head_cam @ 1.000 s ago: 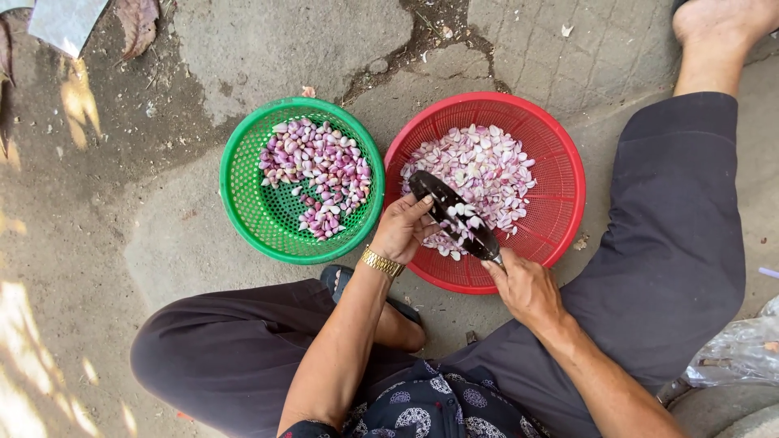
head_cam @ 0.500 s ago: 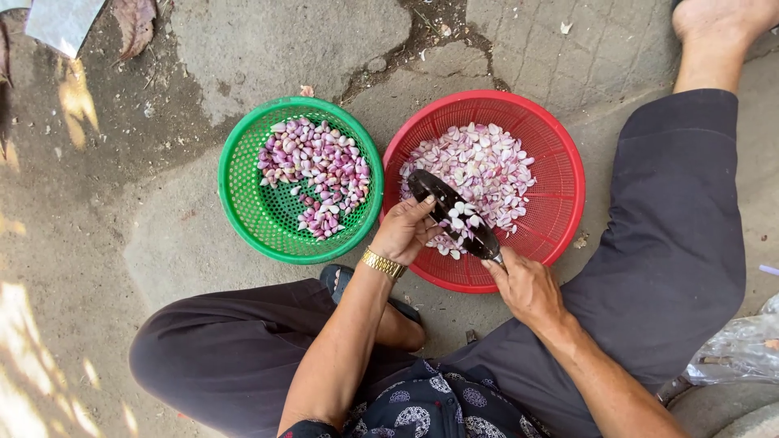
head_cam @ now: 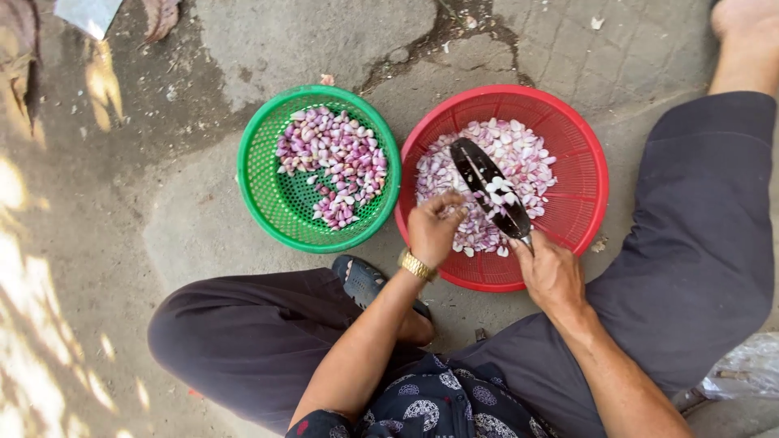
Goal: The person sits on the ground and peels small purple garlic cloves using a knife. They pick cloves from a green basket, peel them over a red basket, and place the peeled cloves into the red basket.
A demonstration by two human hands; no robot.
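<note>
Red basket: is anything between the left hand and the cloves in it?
Nothing visible. The left hand hovers right over the pale cloves in the red basket. The dark blade, held by the right hand, lies beside it to the right, across the pile, not under the fingers.

Glossy plastic mesh baskets (head_cam: 576,146), dark metal blade (head_cam: 489,185), rough concrete (head_cam: 308,32).

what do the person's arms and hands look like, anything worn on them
Both forearms are bare, with no gloves on either hand. The left hand has a gold-coloured metal watch or bracelet at the wrist. The right hand shows no ring, band or other jewellery. The upper arms meet a dark short-sleeved top patterned with pale round motifs; a bit of red shows at the left sleeve edge.
</note>
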